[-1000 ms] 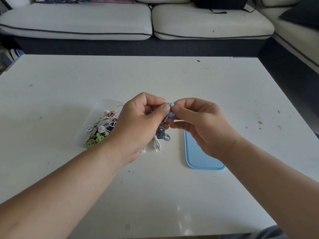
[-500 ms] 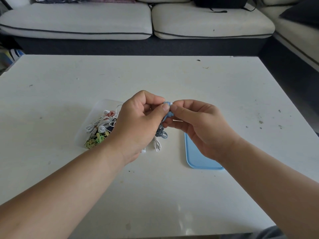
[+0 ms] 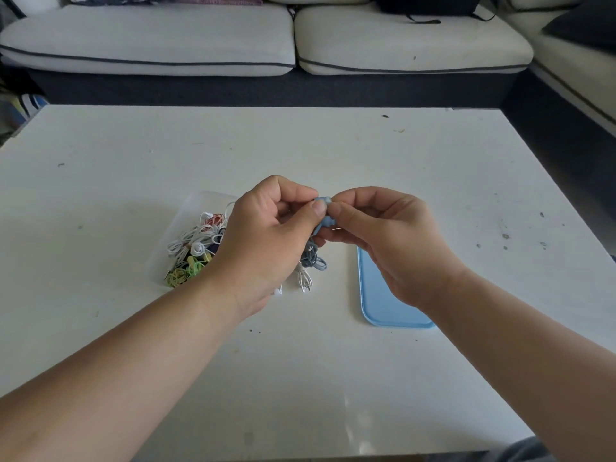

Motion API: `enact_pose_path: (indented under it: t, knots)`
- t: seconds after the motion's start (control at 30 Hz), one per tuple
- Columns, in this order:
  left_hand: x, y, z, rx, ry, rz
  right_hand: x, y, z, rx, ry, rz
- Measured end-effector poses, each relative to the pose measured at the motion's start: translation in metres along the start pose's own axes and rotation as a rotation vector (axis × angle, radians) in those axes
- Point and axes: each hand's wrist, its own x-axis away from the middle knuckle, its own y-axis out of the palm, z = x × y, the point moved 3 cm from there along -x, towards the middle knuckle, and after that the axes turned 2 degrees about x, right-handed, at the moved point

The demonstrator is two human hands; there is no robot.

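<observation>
**Two hands pinched one small blue piece, just left of the blue lid**

The person held both hands above the white tabletop (image 3: 300,361). The blue lid (image 3: 383,308) lay flat on it, and I take this lid as my mark for all places.

The left hand (image 3: 266,235) was up and to the left of the lid. Its fingers were curled in, and its thumb pressed on a small light-blue piece (image 3: 325,213). The right hand (image 3: 383,241) was over the far end of the lid and covered that part of it. Its fingers were also curled, and its thumb and first finger pinched the same piece from the other side. So the piece was in the air between the two thumbs, a little left of the lid's far end. I could not tell what kind of piece it was.

Under the piece, near the lid's left edge, there was a grey-blue coiled cord (image 3: 311,258). I could not tell if it hung down or rested on the tabletop. A thin white cable (image 3: 305,280) lay beside it.

Further left of the lid stood a clear container (image 3: 186,211), partly behind the left hand, with a tangle of earphones (image 3: 196,248) in white, green, yellow and red. Beyond the tabletop, far behind the lid, was a pale sofa (image 3: 166,38).
</observation>
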Motion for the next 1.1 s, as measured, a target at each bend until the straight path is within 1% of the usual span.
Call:
enact_pose_path:
  t: [0.17, 0.3, 0.4, 0.5, 0.7, 0.77, 0.87, 0.97, 1.1]
  knots:
    - [-0.001, 0.001, 0.002, -0.021, 0.025, 0.003, 0.001, 0.003, -0.001, -0.161, 0.104, -0.041]
    - [-0.001, 0.001, 0.002, -0.029, 0.038, -0.024, 0.000, 0.004, -0.002, -0.192, 0.155, -0.048]
    - [-0.001, 0.000, 0.002, -0.019, 0.039, -0.038, 0.000, 0.004, -0.002, -0.214, 0.159, -0.090]
    - [-0.002, 0.000, 0.002, -0.020, 0.044, -0.041, 0.000, 0.000, -0.003, -0.180, 0.145, -0.133]
    - [0.000, 0.001, 0.001, -0.010, 0.031, -0.060, -0.001, -0.004, -0.002, -0.100, 0.094, -0.121]
    - [0.000, 0.000, 0.000, 0.012, -0.004, -0.077, -0.001, -0.004, -0.001, -0.093, 0.086, -0.127]
    - [0.000, 0.000, 0.003, 0.052, -0.091, -0.137, -0.004, -0.010, -0.002, -0.006, 0.062, -0.126]
    - [0.000, -0.001, 0.007, 0.115, -0.181, -0.201, -0.006, -0.016, -0.003, 0.044, 0.066, -0.172]
    - [0.002, 0.001, 0.009, 0.141, -0.192, -0.224, -0.007, -0.020, -0.004, 0.039, 0.073, -0.175]
